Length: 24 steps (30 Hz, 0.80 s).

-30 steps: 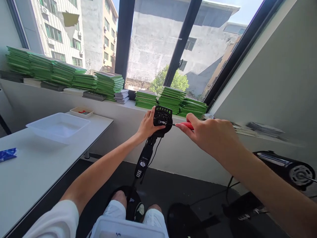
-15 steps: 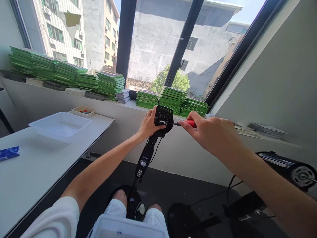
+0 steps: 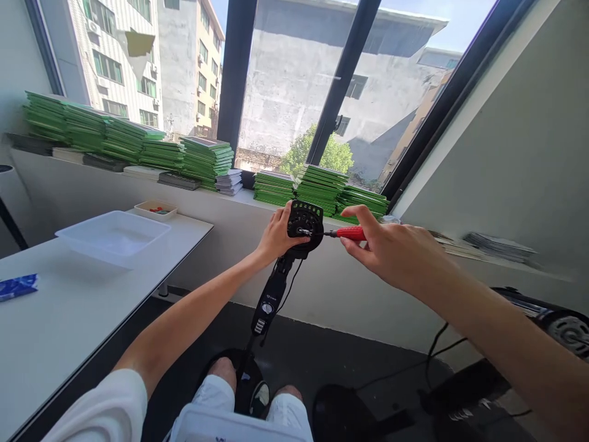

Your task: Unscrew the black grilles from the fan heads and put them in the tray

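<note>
The black motor head of a stand fan (image 3: pixel 305 215) faces me at the top of its pole, with a bare metal shaft at its centre. My left hand (image 3: pixel 276 236) grips its left side, thumb across the front below the shaft. A screwdriver with a red handle (image 3: pixel 351 233) points left, its thin tip against the right part of the motor head; the exact contact point is too small to tell. Around the handle's rear end is my right hand (image 3: pixel 389 245), index finger lifted off and thumb below. The fan's control panel (image 3: pixel 267 309) with a knob and buttons sits beneath.
Stacks of green booklets (image 3: pixel 207 162) line the window sill. To the left, a white table (image 3: pixel 69 319) bears a clear plastic bin (image 3: pixel 115 239) and a small tray (image 3: pixel 155 209). Another fan motor (image 3: pixel 568 328) stands at the lower right. A translucent box (image 3: pixel 239 423) rests at my lap.
My right index finger has lifted away from the screwdriver handle and the thumb has slid back. The left hand keeps its hold on the motor head. The view has shifted slightly.
</note>
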Each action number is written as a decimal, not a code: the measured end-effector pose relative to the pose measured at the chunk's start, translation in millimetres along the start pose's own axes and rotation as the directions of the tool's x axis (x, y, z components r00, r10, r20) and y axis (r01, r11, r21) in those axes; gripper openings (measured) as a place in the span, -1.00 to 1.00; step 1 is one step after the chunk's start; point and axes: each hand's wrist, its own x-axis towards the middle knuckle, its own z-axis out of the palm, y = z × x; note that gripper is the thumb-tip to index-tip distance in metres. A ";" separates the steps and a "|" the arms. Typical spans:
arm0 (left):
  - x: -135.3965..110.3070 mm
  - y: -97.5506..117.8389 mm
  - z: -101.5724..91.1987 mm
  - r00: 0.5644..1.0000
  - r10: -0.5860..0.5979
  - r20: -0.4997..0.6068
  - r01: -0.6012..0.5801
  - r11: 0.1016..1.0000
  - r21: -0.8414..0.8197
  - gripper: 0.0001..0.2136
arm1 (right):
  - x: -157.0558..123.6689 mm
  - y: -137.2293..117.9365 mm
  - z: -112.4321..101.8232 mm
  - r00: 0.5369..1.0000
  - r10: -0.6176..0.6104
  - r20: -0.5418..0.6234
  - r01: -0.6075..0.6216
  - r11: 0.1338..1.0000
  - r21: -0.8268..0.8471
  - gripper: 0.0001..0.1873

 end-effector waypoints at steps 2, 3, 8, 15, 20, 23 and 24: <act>-0.8 0.9 -0.8 1.000 0.004 -0.006 -0.004 1.000 -0.002 0.02 | -1.2 -0.6 2.2 0.998 0.036 -0.053 -0.040 0.997 -0.068 -0.45; -1.1 1.2 -1.2 1.000 0.005 -0.008 -0.005 1.000 -0.002 0.02 | -2.3 -1.2 3.1 0.995 0.053 -0.086 -0.062 0.992 -0.107 -0.39; -1.4 0.7 -1.4 1.000 0.003 -0.007 -0.003 1.000 -0.002 0.01 | -6.6 -3.4 4.5 0.996 -0.071 -0.058 0.067 0.996 -0.059 -0.46; -2.6 0.5 1.1 1.000 0.005 -0.015 -0.005 1.000 -0.005 0.02 | -4.2 1.7 0.7 1.000 -0.017 0.001 0.017 1.000 -0.011 -0.45; -3.4 1.8 0.1 1.000 -0.012 -0.007 0.012 1.000 0.013 0.02 | -4.1 0.1 -0.6 0.998 0.041 -0.044 -0.046 0.991 -0.126 -0.41; -3.6 1.6 -0.2 1.000 -0.014 -0.002 0.014 1.000 0.013 0.02 | -4.7 -1.5 -1.6 1.000 -0.014 -0.015 0.014 1.000 -0.014 -0.46; -3.5 1.1 0.1 1.000 -0.010 -0.006 0.010 1.000 0.012 0.02 | -5.0 -2.0 -2.1 0.999 -0.044 -0.003 0.045 0.999 0.013 -0.48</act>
